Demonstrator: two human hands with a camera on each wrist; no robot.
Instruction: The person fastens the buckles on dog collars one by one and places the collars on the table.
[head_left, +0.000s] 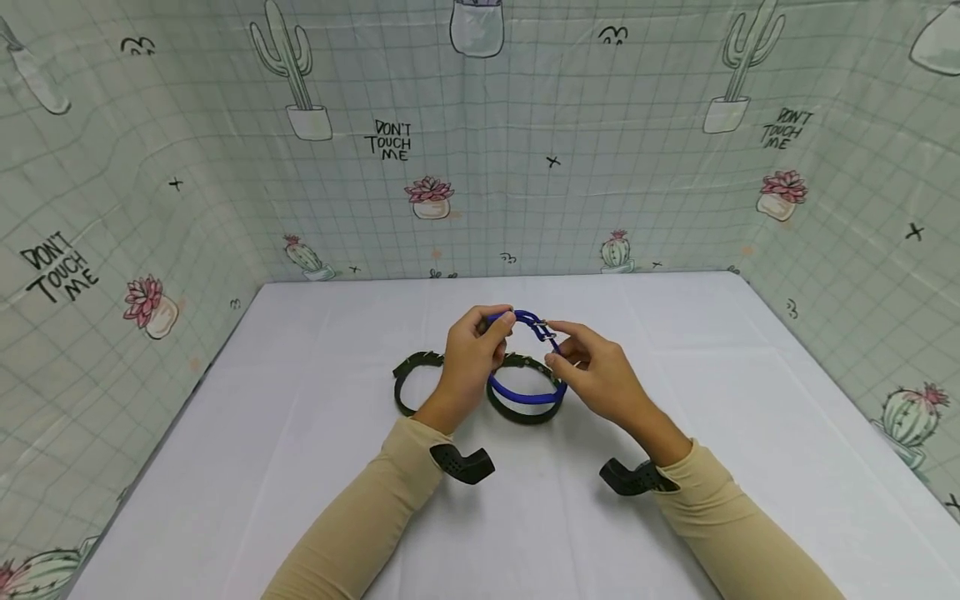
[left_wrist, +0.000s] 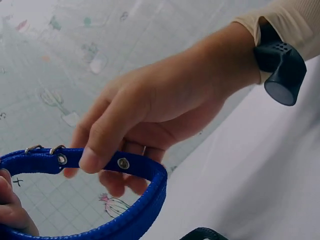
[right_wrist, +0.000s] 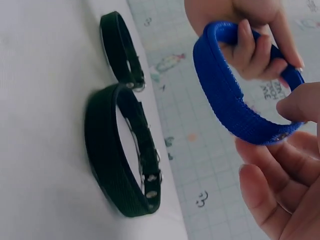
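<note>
A blue collar point(head_left: 528, 398), fastened into a loop with metal rings, buckle and rivets, is held up above the table between both hands. My left hand point(head_left: 467, 362) grips the loop on its left side, thumb on top. On the other side, my right hand point(head_left: 606, 377) pinches the strap close to the buckle; the left wrist view shows the right thumb point(left_wrist: 91, 159) on the band between the rings and a rivet. In the right wrist view, the left hand point(right_wrist: 252, 37) has its fingers curled through the band. Behind the blue loop lies a dark green collar point(right_wrist: 102, 145).
Another dark green collar point(head_left: 400, 390) lies to the left on the white tablecloth point(head_left: 285, 442), partly covered by the left hand. Patterned cloth walls point(head_left: 510, 217) stand behind and at both sides. Each wrist carries a black camera mount point(head_left: 467, 467).
</note>
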